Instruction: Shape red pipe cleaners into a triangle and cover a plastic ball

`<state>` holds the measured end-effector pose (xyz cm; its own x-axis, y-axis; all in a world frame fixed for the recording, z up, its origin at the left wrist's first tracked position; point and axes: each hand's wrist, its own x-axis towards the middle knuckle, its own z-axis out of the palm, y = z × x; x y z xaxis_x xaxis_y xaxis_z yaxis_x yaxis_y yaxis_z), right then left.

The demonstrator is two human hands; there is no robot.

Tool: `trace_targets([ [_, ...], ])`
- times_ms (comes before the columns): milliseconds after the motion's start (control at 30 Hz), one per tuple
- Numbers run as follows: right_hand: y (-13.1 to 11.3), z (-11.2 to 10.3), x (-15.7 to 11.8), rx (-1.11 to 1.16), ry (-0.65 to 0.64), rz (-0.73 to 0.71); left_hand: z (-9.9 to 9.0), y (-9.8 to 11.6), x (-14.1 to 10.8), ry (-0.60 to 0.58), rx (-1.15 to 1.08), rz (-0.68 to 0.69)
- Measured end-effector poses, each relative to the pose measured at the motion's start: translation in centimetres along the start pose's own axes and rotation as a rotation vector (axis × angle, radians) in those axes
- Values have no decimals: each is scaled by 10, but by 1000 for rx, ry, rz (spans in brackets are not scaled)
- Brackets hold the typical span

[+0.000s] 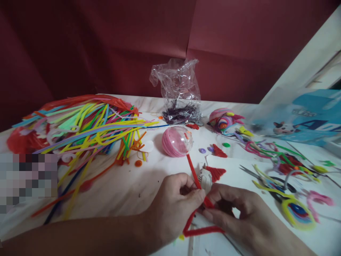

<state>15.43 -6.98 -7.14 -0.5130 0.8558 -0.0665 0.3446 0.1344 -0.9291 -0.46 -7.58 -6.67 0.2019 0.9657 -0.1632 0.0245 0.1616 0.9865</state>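
Between the fingertips of both hands runs a red pipe cleaner, bent below into a pointed corner, its straight end sticking up past my fingers. My left hand pinches it between thumb and forefinger. Close beside it, my right hand grips the same pipe cleaner near the bend. Just behind the hands lies a white tool, partly covered by them, probably a glue gun nozzle end. A flat red fuzzy triangle touches it. Farther back sits a clear ball with pink strands covering its left side.
Loose coloured pipe cleaners heap across the left. At the back stands a clear plastic bag with dark contents. Scissors, a yellow-and-blue coil and a blue printed package occupy the right. A striped pink ball sits behind.
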Motion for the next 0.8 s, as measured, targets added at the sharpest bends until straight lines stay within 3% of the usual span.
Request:
trace_targets([
  [300,5,2,-3,-92,46,-69,2,-1,-2,-6,3,-9],
  [500,1,-7,-3,129,-90,11,-1,2,0,3,-27,-34],
  [667,-6,-14,-1,258,-36,38,-3,5,4,-13,-89,-114],
  [800,-4,-8,2,274,-90,74,-2,5,4,10,-84,-144],
])
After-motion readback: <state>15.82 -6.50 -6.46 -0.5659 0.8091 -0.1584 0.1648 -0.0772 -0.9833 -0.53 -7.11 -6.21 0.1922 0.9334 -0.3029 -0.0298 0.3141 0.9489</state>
